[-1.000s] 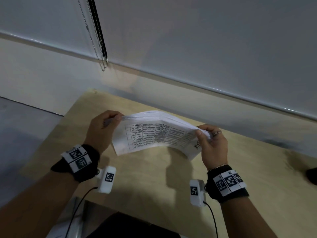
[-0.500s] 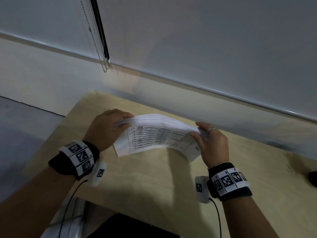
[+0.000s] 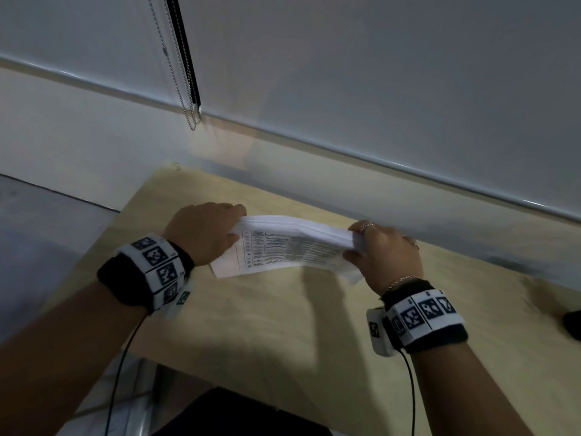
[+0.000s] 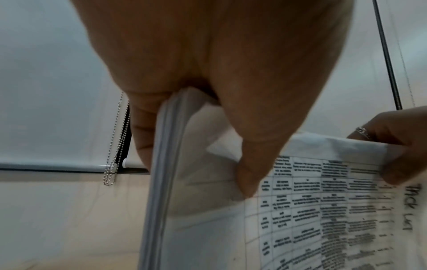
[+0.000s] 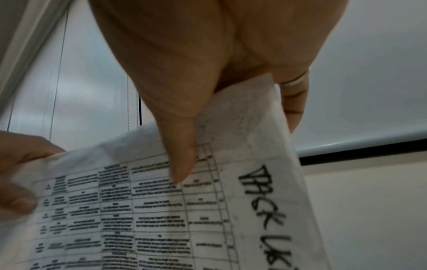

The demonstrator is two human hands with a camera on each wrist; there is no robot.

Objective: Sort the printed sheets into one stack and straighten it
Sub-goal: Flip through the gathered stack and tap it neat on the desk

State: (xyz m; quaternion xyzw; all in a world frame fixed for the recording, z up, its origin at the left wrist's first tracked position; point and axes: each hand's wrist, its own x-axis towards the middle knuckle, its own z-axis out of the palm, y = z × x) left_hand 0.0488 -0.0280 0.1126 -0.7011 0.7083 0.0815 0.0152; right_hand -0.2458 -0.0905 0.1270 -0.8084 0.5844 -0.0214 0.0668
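A stack of white printed sheets [image 3: 289,247] with a black table on its near face stands on edge above the light wooden table [image 3: 283,325]. My left hand [image 3: 207,234] grips its left end, thumb on the printed face and fingers behind. My right hand [image 3: 383,250] grips the right end the same way. In the left wrist view the stack [image 4: 312,210] shows several layered edges between thumb and fingers [image 4: 251,173]. In the right wrist view the top sheet [image 5: 161,210] carries handwritten letters along its right margin, under my thumb [image 5: 182,164].
A white roller blind [image 3: 377,73] with a bead chain [image 3: 188,105] hangs behind the table. The wall runs along the table's far edge. A dark object [image 3: 572,322] lies at the table's right edge. The table's left edge drops to a grey floor [image 3: 47,221].
Both hands have lowered and tilted the stack, so its top edge now turns toward me and the printed face looks narrower. The bowed sheets have flattened into a tighter bundle.
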